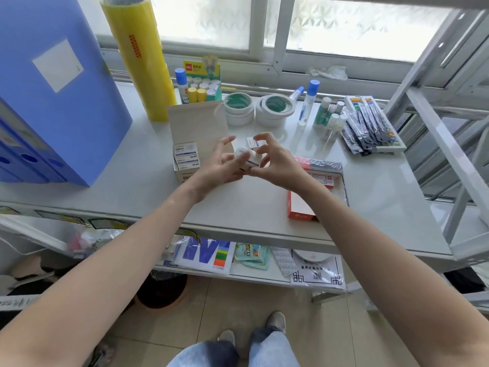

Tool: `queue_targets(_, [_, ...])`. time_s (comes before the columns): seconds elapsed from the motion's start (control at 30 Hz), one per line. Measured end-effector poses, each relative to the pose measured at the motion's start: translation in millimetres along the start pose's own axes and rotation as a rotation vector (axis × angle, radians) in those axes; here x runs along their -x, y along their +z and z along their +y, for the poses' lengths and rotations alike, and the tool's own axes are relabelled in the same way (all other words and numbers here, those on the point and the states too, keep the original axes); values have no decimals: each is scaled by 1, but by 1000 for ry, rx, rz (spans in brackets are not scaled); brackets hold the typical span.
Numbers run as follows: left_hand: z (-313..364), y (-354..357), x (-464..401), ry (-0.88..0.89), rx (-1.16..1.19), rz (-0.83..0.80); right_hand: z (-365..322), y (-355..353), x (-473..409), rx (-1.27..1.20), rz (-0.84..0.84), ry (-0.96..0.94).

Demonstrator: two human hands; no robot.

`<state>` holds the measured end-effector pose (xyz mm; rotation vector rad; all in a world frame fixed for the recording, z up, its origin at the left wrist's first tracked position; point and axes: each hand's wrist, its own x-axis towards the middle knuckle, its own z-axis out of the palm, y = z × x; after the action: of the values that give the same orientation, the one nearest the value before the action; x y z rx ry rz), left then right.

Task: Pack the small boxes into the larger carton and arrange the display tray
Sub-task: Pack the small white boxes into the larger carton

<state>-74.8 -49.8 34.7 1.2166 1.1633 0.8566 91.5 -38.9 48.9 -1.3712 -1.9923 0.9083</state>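
An open white carton (pixel 197 128) stands on the table with its lid flap up; several small white boxes with blue print (pixel 186 156) are stacked in its left side. Both hands meet just right of it. My left hand (pixel 221 166) and my right hand (pixel 275 165) together hold a small white box (pixel 248 158) between the fingertips. One more small box (pixel 255 142) lies on the table just behind them. A red-and-white display tray (pixel 300 207) with a plastic-wrapped top lies under my right wrist.
Blue file boxes (pixel 53 88) and a yellow tape stack (pixel 140 56) stand at the left. Behind are a glue-stick display (pixel 203 83), white tape rolls (pixel 239 107), glue bottles (pixel 308 102) and a tray of pens (pixel 370 125). A metal rack (pixel 449 133) rises at the right.
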Motion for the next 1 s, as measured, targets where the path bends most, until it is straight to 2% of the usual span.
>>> queue_targets(0.1, [5,-6,-1,60,-184,-47,0,-5,-5,-41,-68,4])
queue_targets(0.2, [5,-10,-6,96,-269,10,-1,-9,-13,-76,-168,46])
queue_targets(0.27, [4,-13,-8,100,-270,85,3,-11,-21,-52,-200,67])
queue_targets(0.33, [1,-16,-10,94,-217,141,11,-14,-32,20,-163,69])
queue_targets(0.43, [-3,-22,-10,85,-206,182,30,-14,-55,221,-132,73])
queue_targets(0.53, [-6,-26,-8,77,-219,221,45,-7,-74,369,-181,109])
queue_targets(0.67, [-10,-28,-7,66,-207,247,56,8,-85,408,-225,113])
queue_targets(0.87, [-13,-25,-8,42,-181,250,57,20,-87,423,-77,30])
queue_targets(1.0, [-14,-23,-10,38,-169,221,52,9,-80,269,46,79])
